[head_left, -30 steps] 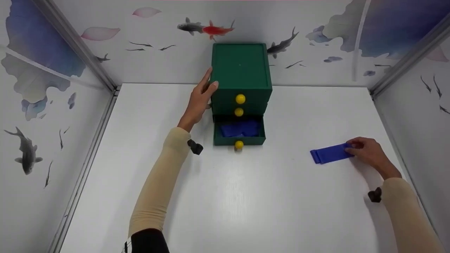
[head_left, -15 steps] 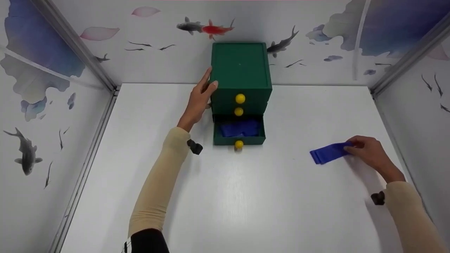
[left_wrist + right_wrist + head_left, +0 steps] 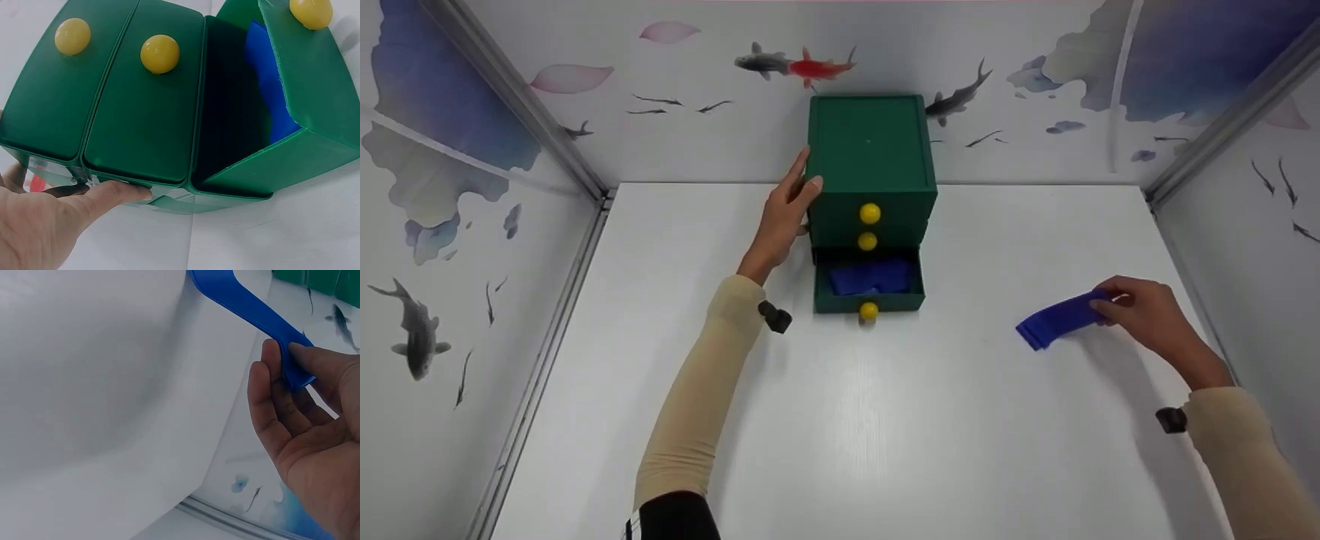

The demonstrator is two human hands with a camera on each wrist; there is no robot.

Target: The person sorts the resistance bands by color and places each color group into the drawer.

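My right hand (image 3: 1151, 319) pinches one end of a flat, folded blue strip (image 3: 1057, 321) between thumb and fingers. The strip slants down to the left, its held end lifted off the table; its material is unclear. In the right wrist view the blue strip (image 3: 256, 312) bends where the fingers grip it. My left hand (image 3: 780, 217) rests against the left side of a green drawer cabinet (image 3: 870, 146), fingers fairly straight. The bottom drawer (image 3: 870, 302) stands pulled out with folded blue material (image 3: 872, 276) inside. In the left wrist view, the thumb (image 3: 118, 194) lies along the cabinet's side.
Yellow round knobs (image 3: 870, 214) sit on the drawer fronts; the upper two drawers are closed. The cabinet stands at the back of a white table (image 3: 885, 420), near the wall. Printed walls (image 3: 682, 142) with metal corner rails enclose the table on the left, back and right.
My right hand has raised its end of the blue strip off the table, so the strip now curves and tilts. The left hand and the cabinet stay in place.
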